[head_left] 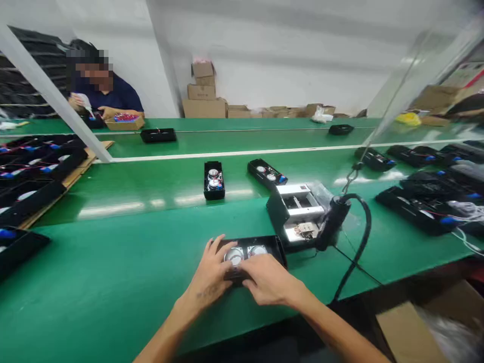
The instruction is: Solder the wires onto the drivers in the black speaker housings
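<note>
A black speaker housing (264, 245) with two round silver drivers lies on the green bench in front of me. My left hand (210, 275) rests on its left end, fingers curled over the near edge and one driver. My right hand (269, 280) covers its near right part, fingers bent down onto it. Both hands grip the housing. Just beyond it stands a black parts box (297, 214) with white compartments. A black electric screwdriver (331, 223) hangs on a cable beside that box.
Two more housings (214, 180) (266, 173) sit on the green conveyor belt (151, 186). Rows of black housings fill the left (34, 171) and right (427, 201) sides. A person (102, 96) works at the far left. Cardboard boxes (204, 96) stand by the wall; an open carton (408, 327) is at lower right.
</note>
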The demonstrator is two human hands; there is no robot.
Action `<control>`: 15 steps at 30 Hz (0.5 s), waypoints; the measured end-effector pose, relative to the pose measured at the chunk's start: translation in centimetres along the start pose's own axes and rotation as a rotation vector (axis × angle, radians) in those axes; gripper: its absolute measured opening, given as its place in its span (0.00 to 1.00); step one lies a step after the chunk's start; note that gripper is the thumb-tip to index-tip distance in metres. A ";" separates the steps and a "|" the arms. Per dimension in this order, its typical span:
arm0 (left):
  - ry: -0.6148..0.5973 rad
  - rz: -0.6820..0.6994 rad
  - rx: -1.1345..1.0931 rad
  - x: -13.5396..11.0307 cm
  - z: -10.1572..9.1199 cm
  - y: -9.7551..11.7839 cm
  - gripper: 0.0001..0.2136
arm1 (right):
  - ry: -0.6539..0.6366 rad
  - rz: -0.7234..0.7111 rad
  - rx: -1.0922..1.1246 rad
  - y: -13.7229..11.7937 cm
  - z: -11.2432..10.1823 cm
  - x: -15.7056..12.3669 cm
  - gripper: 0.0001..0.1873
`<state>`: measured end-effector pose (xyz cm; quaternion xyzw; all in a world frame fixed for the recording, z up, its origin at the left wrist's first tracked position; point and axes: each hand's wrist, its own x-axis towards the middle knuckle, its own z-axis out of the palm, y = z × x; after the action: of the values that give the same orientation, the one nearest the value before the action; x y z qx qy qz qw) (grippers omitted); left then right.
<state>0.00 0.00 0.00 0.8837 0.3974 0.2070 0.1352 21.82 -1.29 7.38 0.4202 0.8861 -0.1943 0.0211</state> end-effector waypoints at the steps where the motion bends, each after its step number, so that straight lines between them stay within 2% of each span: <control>1: 0.009 -0.001 -0.001 0.0 -0.1 0.2 0.17 | 0.003 0.036 -0.011 0.0 0.7 -0.2 0.09; 3: -0.007 -0.028 -0.034 0.5 -0.7 0.4 0.14 | 0.009 0.089 -0.017 0.1 1.5 -0.2 0.12; 5: -0.069 -0.082 -0.112 1.8 -1.7 0.1 0.09 | 0.024 0.119 -0.008 0.4 1.2 0.4 0.17; 6: -0.119 -0.127 -0.168 2.8 -2.4 -0.3 0.07 | 0.032 0.120 0.004 0.6 0.5 1.0 0.19; 8: -0.240 -0.241 -0.295 5.2 -3.9 -1.5 0.10 | 0.018 0.106 0.071 1.4 -1.6 2.8 0.20; 12: -0.433 -0.364 -0.488 9.2 -6.3 -4.0 0.14 | -0.109 0.135 0.246 3.2 -6.2 6.6 0.12; 15: -0.482 -0.384 -0.553 10.2 -6.8 -4.7 0.14 | -0.136 0.147 0.332 4.1 -7.2 8.0 0.13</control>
<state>-0.17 11.25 6.70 0.7471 0.4413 0.0644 0.4930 20.70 9.56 11.08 0.4674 0.8054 -0.3636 0.0252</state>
